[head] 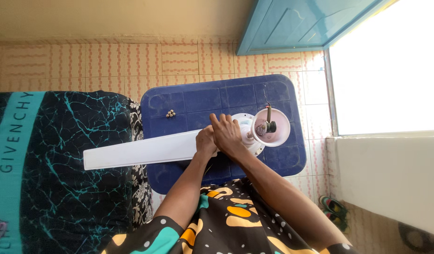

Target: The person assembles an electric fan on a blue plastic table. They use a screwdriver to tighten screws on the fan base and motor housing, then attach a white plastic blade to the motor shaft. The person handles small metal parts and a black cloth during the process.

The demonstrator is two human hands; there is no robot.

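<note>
- Head view: blue plastic table [188, 101], top bare apart from the items listed; it stands on a tiled floor [108, 61].
- White ceiling fan motor housing [268, 127] lies on the table's right half, its short dark rod pointing up from a white cup-shaped cover.
- White fan blade [137, 151] runs left from the motor, its far end overhanging the table edge above a dark marbled cloth [71, 160].
- Left hand [206, 141]: fingers curled closed on the blade's inner end.
- Right hand [227, 134]: laid over the blade-to-motor joint, fingers bent down; whether it grips anything cannot be told.
- Small cluster of screws [170, 113] sits loose on the table, well apart from both hands.
- Free table surface lies beyond the blade; blue door [297, 23] stands at upper right.
</note>
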